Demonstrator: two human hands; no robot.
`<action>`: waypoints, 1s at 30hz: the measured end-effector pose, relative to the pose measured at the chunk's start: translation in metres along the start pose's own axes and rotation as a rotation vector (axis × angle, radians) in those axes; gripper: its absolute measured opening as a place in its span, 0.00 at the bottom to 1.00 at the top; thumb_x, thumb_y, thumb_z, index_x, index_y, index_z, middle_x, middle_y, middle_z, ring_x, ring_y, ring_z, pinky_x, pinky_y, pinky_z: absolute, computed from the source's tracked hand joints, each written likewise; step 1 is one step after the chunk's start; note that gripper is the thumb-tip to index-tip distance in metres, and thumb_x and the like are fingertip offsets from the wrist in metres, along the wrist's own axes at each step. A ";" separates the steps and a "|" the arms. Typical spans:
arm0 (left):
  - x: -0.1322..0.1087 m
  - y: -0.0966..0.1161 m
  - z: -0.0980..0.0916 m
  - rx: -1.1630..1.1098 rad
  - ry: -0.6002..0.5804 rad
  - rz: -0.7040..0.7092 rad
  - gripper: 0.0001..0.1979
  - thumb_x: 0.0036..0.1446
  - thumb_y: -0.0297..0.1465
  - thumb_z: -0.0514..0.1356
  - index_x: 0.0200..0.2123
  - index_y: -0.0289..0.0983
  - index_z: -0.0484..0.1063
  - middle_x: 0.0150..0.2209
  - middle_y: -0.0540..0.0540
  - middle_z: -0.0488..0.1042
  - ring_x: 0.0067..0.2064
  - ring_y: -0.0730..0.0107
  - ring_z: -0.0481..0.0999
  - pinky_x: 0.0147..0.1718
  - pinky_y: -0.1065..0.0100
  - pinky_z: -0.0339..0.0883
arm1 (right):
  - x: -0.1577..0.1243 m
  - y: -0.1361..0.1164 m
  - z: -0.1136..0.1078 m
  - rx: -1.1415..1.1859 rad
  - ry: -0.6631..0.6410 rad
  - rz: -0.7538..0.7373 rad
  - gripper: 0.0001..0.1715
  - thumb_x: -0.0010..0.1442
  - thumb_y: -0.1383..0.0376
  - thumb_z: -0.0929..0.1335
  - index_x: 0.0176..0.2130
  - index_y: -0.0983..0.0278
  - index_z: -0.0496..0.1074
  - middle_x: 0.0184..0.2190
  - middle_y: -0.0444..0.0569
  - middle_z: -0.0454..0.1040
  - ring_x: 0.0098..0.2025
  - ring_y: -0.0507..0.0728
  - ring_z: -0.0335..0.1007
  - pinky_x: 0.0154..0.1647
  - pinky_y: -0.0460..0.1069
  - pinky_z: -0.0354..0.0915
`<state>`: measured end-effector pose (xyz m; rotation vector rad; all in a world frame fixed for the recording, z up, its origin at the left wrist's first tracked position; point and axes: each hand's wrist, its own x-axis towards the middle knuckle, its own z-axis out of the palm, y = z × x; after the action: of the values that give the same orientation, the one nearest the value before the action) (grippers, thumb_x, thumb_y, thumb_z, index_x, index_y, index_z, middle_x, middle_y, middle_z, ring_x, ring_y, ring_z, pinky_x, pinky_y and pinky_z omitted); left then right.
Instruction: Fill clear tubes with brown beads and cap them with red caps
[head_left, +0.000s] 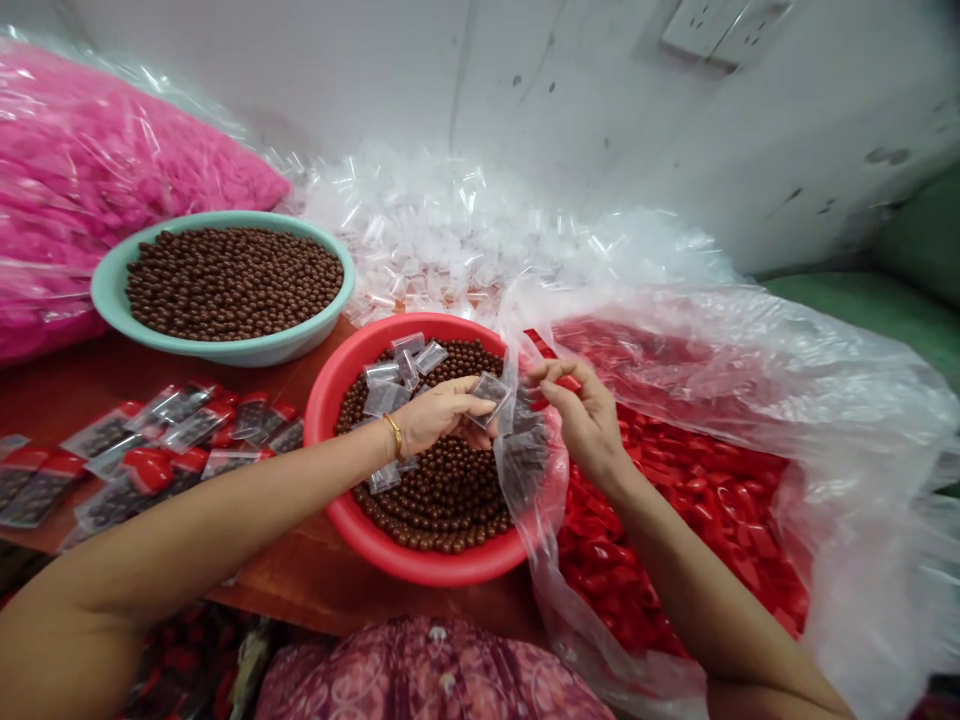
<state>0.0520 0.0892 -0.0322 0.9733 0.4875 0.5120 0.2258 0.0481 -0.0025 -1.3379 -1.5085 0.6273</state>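
Observation:
My left hand (454, 412), with a gold bangle at the wrist, is closed on a small clear plastic box (491, 392) above the red basin (341, 505). Brown balls (450, 500) fill much of that basin, and several clear boxes (386, 398) lie on top of them. Just to the right, my right hand (585, 415) has thumb and forefinger pinched together. A red plastic cap (570, 383) shows between its fingers, partly hidden. Beneath this hand lies an opened clear plastic bag (525, 480) of red caps (697, 510), its edge draped over the basin's rim.
A pale green basin (112, 305) of brown balls stands at the back left. Filled boxes with red caps (199, 425) lie on the table (300, 590). Behind are a bag of pink pieces (112, 150) and a heap of clear boxes (450, 230) against the wall.

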 end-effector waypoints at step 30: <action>0.002 0.006 0.007 0.226 0.006 -0.131 0.12 0.39 0.30 0.55 0.32 0.34 0.66 0.19 0.52 0.66 0.20 0.77 0.65 0.17 0.77 0.60 | 0.013 0.008 -0.001 0.173 -0.436 0.402 0.16 0.52 0.57 0.65 0.39 0.64 0.71 0.22 0.41 0.67 0.19 0.47 0.60 0.19 0.43 0.56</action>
<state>0.0563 0.0884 -0.0240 1.1476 0.6198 0.3467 0.2316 0.0623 -0.0051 -1.4404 -1.4816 1.3460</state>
